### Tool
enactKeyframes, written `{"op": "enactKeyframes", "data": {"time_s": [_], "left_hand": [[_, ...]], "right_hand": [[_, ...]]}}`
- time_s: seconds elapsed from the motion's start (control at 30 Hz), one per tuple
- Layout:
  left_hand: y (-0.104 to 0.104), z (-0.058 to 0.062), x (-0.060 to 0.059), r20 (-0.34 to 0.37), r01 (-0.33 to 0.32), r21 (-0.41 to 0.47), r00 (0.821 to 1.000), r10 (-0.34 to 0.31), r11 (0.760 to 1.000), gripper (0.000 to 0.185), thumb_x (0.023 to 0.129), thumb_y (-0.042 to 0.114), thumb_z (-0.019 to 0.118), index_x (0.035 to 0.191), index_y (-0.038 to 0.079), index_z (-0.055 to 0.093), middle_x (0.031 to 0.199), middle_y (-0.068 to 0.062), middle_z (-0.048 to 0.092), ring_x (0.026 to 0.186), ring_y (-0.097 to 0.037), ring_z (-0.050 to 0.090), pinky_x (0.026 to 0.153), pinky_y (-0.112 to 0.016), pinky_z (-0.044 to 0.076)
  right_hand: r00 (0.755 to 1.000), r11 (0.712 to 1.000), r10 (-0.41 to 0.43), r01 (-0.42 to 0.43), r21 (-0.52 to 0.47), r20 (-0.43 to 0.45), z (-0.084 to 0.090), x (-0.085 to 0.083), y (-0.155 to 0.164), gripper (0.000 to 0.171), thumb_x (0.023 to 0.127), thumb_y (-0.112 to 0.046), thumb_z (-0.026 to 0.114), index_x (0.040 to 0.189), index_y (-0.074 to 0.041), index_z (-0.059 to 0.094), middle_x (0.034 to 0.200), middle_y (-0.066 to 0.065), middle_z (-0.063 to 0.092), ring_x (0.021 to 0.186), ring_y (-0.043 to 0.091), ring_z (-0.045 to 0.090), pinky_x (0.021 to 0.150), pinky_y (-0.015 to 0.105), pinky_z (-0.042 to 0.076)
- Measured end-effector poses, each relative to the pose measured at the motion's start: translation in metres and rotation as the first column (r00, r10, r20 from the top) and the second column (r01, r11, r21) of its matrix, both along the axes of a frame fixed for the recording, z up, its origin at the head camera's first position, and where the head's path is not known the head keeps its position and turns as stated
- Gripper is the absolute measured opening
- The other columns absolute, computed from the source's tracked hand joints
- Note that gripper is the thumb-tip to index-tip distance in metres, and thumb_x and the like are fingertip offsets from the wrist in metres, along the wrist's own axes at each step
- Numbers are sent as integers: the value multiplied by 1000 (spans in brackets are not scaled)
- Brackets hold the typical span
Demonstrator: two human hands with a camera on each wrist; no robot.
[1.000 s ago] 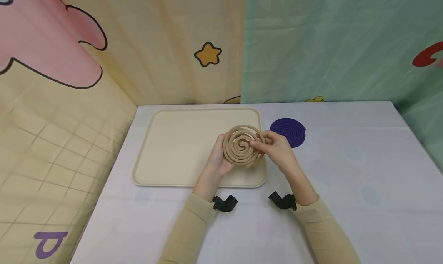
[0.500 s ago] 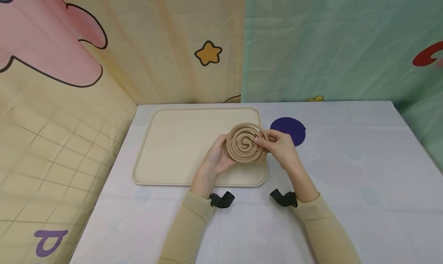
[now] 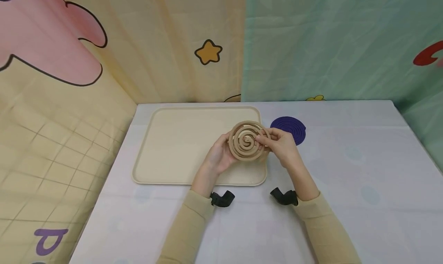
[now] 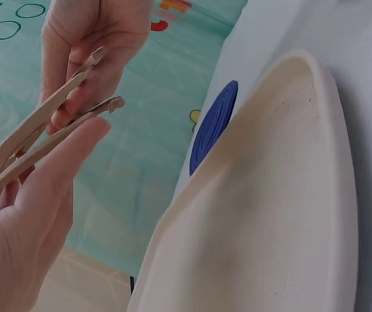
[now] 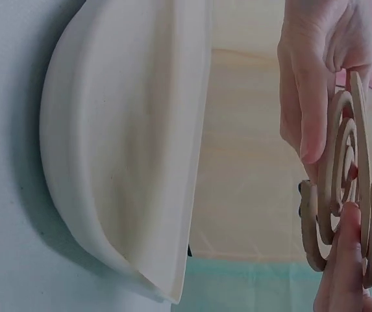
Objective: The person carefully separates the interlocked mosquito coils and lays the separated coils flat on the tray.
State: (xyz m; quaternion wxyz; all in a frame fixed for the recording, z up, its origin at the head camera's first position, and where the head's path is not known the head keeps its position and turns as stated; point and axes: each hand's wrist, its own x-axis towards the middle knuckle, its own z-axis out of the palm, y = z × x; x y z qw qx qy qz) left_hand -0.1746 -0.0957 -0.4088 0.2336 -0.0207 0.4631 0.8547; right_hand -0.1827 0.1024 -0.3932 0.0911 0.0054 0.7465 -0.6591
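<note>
While both hands are holding the tan coil pair (image 3: 247,141) up over the tray (image 3: 173,148), left hand (image 3: 219,156) cupping and right hand (image 3: 281,145) pinching, it's looking tighter and higher than 1 second ago, purple coil (image 3: 288,128) sitting on the surface (image 3: 346,171).

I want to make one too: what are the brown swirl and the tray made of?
The brown swirl looks like matte pressed powder or wood; its coils are stiff and flat, dull all over. The tray seems smooth cream plastic, with a rounded moulded rim and faint sheen.
</note>
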Motion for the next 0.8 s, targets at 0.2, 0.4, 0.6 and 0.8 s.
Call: {"op": "enactKeyframes", "data": {"time_s": [0.2, 0.4, 0.6, 0.8], "left_hand": [[-5, 3, -1, -30, 57, 10, 998, -57, 998, 52, 107, 31, 20, 154, 7, 21, 158, -26, 23, 146, -44, 24, 116, -64, 22], [-3, 1, -2, -24, -2, 53, 1000, 3, 999, 53, 108, 32, 20, 156, 8, 20, 159, -24, 21, 148, -41, 22, 118, -62, 20], [0, -2, -2, -2, -124, 78, 992, 124, 989, 54, 109, 36, 19, 154, 7, 24, 158, -19, 28, 147, -36, 29, 120, -51, 26], [0, -2, -2, -12, -177, 108, 984, 179, 978, 56, 109, 38, 18, 156, 8, 19, 160, -19, 24, 148, -35, 26, 120, -49, 27]], "right_hand": [[999, 998, 26, -24, -55, 37, 0, -2, 2, 29, 93, -13, 68, 114, 6, 60, 70, -12, 68, 66, 4, 66, 65, 18, 55], [998, 990, 41, -34, -134, 49, -2, -2, 1, 22, 96, -12, 63, 111, 2, 58, 75, -11, 69, 69, 3, 66, 67, 18, 56], [996, 963, 11, 13, -269, 86, -4, -3, -1, 14, 98, -11, 60, 110, -4, 57, 76, -11, 68, 68, 1, 63, 64, 14, 53], [990, 908, -28, 81, -411, 135, -5, -4, 2, 5, 98, -14, 60, 102, -10, 60, 82, -9, 67, 72, 1, 60, 63, 13, 49]]}}
